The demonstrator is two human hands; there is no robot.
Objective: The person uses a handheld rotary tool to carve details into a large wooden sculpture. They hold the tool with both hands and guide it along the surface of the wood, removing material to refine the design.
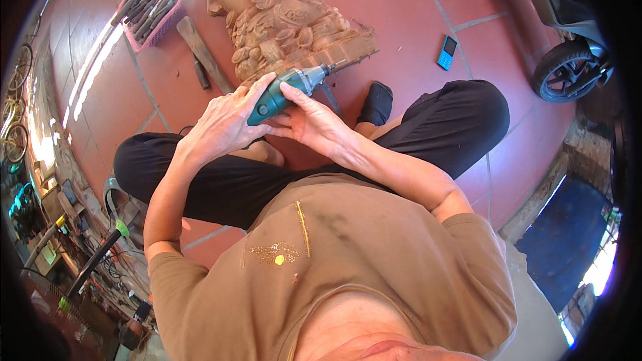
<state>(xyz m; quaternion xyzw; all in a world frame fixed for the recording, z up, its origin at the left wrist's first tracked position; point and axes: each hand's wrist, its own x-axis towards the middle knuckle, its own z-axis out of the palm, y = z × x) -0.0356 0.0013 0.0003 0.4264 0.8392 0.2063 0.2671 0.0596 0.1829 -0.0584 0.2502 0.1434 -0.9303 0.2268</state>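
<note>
A green rotary tool (273, 101) with a grey nose and a thin bit is held in both hands above my crossed legs, its tip toward the upper right. My left hand (224, 124) is wrapped round its rear end from the left. From the right, my right hand (311, 120) grips the body, thumb on top near the nose and fingers underneath. Just beyond the tool lies a brown wood carving (281, 27) with deep relief; the bit appears close to its near edge, but whether it touches I cannot tell.
A pink basket (176, 1) full of chisel-like tools stands at the far left, beside a wooden mallet or stick (200, 50). A blue mobile phone (447, 52) lies on the red tiles (374, 7). A motorbike wheel (568, 72) is at the right; cluttered tools line the left.
</note>
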